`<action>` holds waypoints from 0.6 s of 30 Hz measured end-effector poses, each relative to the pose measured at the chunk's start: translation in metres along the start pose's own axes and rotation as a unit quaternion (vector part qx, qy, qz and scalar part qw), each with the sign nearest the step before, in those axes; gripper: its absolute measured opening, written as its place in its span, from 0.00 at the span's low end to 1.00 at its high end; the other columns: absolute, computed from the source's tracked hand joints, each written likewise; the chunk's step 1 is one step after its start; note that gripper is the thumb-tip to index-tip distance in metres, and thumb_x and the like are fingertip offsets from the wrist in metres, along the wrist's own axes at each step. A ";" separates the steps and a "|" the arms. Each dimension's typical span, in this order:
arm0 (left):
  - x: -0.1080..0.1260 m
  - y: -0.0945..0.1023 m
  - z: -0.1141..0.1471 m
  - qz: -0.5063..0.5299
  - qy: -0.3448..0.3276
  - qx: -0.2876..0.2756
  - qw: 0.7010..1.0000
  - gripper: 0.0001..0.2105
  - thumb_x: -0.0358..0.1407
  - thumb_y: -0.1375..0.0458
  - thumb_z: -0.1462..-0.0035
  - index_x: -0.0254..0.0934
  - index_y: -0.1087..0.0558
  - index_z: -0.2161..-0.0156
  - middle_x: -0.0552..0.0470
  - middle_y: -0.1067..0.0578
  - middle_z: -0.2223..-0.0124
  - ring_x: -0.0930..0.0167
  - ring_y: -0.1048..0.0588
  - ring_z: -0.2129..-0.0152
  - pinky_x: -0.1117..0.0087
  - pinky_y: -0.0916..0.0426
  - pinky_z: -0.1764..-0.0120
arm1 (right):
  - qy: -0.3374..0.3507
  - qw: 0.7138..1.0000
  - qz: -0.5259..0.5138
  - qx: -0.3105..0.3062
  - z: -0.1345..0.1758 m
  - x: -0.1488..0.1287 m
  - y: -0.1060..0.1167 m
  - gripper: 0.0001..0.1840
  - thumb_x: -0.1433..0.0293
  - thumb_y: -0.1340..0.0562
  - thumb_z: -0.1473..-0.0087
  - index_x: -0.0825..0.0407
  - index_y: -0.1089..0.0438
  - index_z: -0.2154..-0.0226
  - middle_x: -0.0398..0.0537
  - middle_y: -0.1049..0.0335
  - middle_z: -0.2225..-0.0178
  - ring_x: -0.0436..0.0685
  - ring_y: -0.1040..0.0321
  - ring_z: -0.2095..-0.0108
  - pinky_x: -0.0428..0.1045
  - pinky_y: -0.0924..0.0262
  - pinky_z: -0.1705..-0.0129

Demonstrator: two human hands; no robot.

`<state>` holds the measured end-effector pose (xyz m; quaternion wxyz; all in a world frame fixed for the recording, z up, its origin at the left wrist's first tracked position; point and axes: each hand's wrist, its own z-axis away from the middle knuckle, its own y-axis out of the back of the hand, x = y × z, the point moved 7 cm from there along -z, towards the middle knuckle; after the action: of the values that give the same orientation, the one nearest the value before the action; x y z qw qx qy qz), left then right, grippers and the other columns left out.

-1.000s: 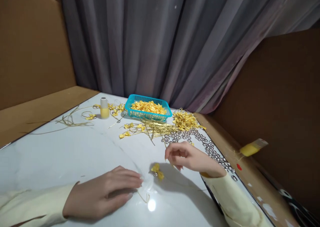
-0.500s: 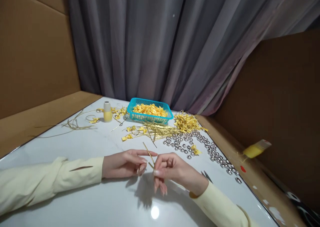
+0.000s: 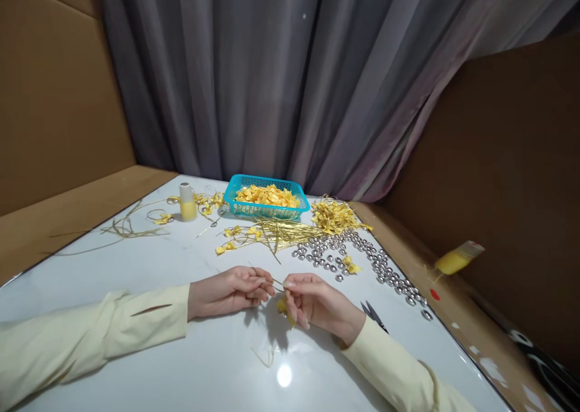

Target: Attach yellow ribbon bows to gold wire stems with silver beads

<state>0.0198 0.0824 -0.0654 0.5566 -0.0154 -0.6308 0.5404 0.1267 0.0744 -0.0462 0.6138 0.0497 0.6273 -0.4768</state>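
two hands are at work over one white desk (image 3: 190, 376). the left hand (image 3: 235, 289) has its thumb and fingers pinched together on one thin gold cord (image 3: 278, 285), and the right hand (image 3: 317, 303) pinches that same cord, so a short stretch of it spans the small gap between the two hands, above the desk. one yellow bow (image 3: 281, 306) shows beneath, partly hidden by the right fingers; whether the cord runs to it, i cannot tell. nearer the front lies one bent bit of cord (image 3: 267, 359).

by the right wrist, two dark pointed blades (image 3: 375, 315) poke out from beside the sleeve. past them sprawl silver beads (image 3: 385, 272), many dozens, too many to count, with one more bow (image 3: 350, 265) lying among them.

farther back are one blue basket (image 3: 304, 206) filled with a heap of yellow pieces (image 3: 267, 196), one bundle of gold cords (image 3: 290, 233) just in front of it, and one dense pile of corded bows (image 3: 334, 215) to its right. three loose bows (image 3: 225, 247) lie at the bundle's left end. on the left stands one bottle (image 3: 188, 203), yellow below and pale above, with one looped bow (image 3: 163, 219) beside it. a second yellow bottle (image 3: 458, 258) is off at the right, beyond the desk edge, near one red scrap (image 3: 435, 294).
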 end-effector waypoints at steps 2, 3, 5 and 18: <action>-0.001 0.001 -0.001 0.002 0.004 0.000 1.000 0.11 0.31 0.33 0.53 0.26 0.25 0.64 0.44 0.23 0.67 0.75 0.26 0.73 0.77 0.35 0.67 | -0.001 1.000 0.000 0.004 0.000 0.000 0.000 0.11 0.68 0.35 0.51 0.58 0.34 0.77 0.44 0.28 0.83 0.44 0.38 0.88 0.40 0.46 0.86; -0.001 0.001 -0.001 -0.001 0.003 -0.003 1.000 0.11 0.32 0.34 0.52 0.26 0.25 0.64 0.44 0.23 0.67 0.76 0.26 0.74 0.77 0.35 0.67 | -0.001 1.000 0.000 0.005 0.000 0.001 0.001 0.11 0.68 0.35 0.51 0.58 0.34 0.77 0.43 0.28 0.83 0.44 0.38 0.88 0.40 0.46 0.86; -0.001 0.000 -0.002 -0.012 0.001 -0.015 1.000 0.11 0.34 0.34 0.51 0.26 0.25 0.65 0.45 0.22 0.68 0.77 0.27 0.75 0.78 0.35 0.68 | -0.001 1.000 0.000 0.006 0.000 0.001 0.001 0.12 0.67 0.35 0.52 0.57 0.35 0.77 0.43 0.29 0.82 0.44 0.38 0.88 0.39 0.45 0.86; -0.017 -0.011 0.009 -0.117 0.095 -0.120 0.981 0.20 0.48 0.36 0.54 0.28 0.25 0.78 0.49 0.28 0.84 0.75 0.35 0.88 0.75 0.49 0.83 | -0.059 0.996 0.014 -0.063 0.002 0.011 -0.013 0.11 0.67 0.35 0.52 0.57 0.35 0.76 0.47 0.27 0.81 0.49 0.33 0.86 0.41 0.41 0.87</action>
<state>0.0266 0.0613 -0.0679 0.6675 -0.0598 -0.6328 0.3879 0.1168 0.0600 -0.0477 0.6581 -0.0084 0.6180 -0.4300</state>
